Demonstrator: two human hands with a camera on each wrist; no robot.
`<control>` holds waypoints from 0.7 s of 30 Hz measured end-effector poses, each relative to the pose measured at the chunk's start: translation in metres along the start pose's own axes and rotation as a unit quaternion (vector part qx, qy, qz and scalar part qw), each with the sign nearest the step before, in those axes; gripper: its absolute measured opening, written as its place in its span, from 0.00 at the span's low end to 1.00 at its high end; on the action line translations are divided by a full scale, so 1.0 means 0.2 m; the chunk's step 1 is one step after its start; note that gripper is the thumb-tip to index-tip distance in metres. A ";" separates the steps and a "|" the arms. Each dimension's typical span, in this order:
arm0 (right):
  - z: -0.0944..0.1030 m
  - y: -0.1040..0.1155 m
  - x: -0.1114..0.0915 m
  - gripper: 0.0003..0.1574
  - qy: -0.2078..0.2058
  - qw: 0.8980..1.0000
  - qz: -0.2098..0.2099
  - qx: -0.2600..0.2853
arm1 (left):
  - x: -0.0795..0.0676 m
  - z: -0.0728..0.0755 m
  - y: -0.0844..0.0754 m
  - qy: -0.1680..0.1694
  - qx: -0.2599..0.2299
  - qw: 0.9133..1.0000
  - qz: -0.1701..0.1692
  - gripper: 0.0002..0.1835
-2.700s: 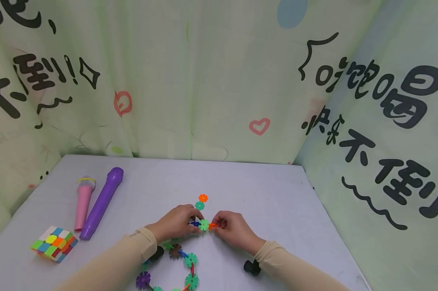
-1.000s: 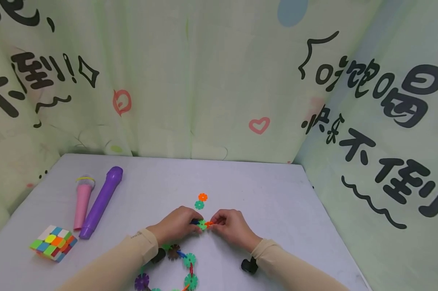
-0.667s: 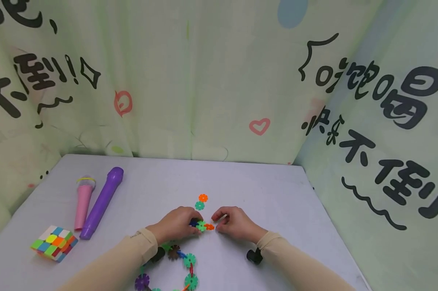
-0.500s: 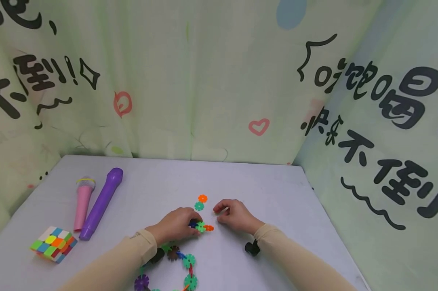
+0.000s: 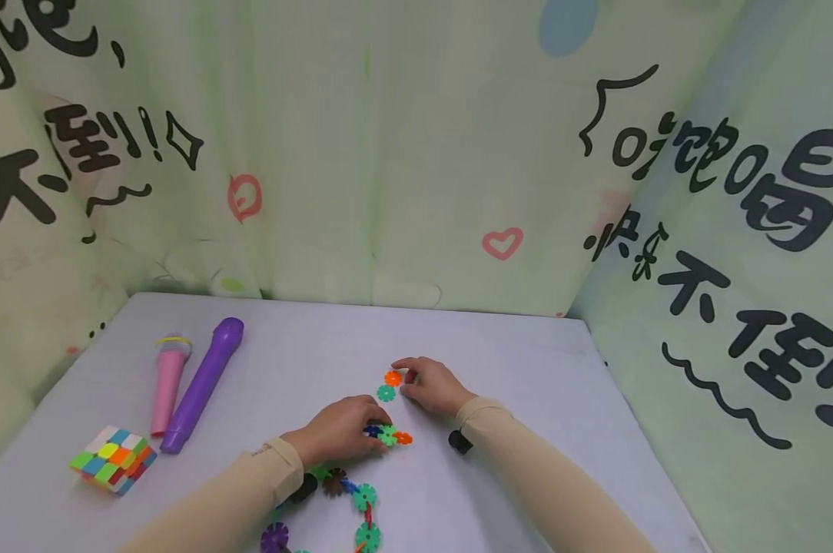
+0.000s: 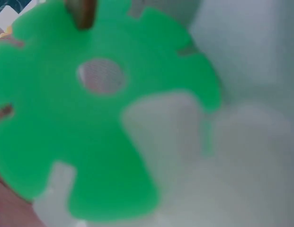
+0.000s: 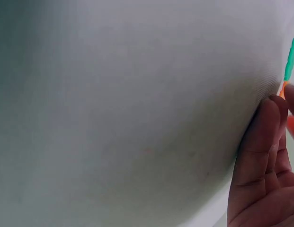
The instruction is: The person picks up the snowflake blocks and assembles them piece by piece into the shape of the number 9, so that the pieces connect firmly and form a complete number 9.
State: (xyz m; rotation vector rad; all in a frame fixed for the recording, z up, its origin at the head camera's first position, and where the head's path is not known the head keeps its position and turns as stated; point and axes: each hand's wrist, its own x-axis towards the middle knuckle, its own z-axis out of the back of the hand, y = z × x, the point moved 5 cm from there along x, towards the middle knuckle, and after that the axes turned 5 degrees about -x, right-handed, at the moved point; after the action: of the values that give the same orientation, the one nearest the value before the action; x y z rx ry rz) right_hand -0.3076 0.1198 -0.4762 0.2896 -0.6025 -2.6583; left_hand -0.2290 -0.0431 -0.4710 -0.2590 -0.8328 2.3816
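Observation:
My left hand (image 5: 342, 428) pinches a short chain of notched plastic discs: dark blue, a light green disc (image 5: 387, 436) and an orange disc at its right end. My right hand (image 5: 435, 386) is at a loose orange disc (image 5: 393, 379), index finger beyond it and thumb on its near right side. A loose teal disc (image 5: 386, 394) lies just in front of that orange one. Below my left wrist lies a longer curved chain of discs, with a teal disc (image 5: 364, 498) and a brown disc (image 5: 334, 482). A green disc (image 6: 104, 142) from close up fills much of the left wrist view.
To the left lie a pink microphone (image 5: 170, 384), a purple microphone (image 5: 204, 384) and a colourful puzzle cube (image 5: 114, 459). The white table (image 5: 513, 361) ends at a printed curtain (image 5: 416, 153) at the back and right. The long chain runs off the bottom of the head view.
My right hand has let go of the orange disc at the chain's end and moved away from me to the loose orange disc. My left hand keeps its hold on the short chain.

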 end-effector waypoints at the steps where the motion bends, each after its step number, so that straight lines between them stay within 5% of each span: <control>1: 0.00 0.00 0.01 0.26 0.006 1.000 0.007 -0.015 | 0.00 0.00 0.00 0.000 0.001 1.000 0.000 0.16; 10: -0.01 0.01 0.02 0.15 0.001 0.998 0.010 -0.054 | 0.00 0.01 -0.02 0.001 0.005 1.000 -0.009 0.17; 21: 0.02 -0.05 -0.04 0.12 -0.010 0.996 -0.056 0.065 | 0.00 0.01 -0.03 0.000 -0.001 1.000 -0.004 0.16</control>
State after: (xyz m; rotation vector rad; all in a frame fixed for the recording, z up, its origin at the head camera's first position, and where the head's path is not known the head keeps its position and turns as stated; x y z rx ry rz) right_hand -0.3045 0.1318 -0.4765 0.3431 -0.7881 -2.7377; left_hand -0.2264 -0.0407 -0.4656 -0.2560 -0.8358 2.3741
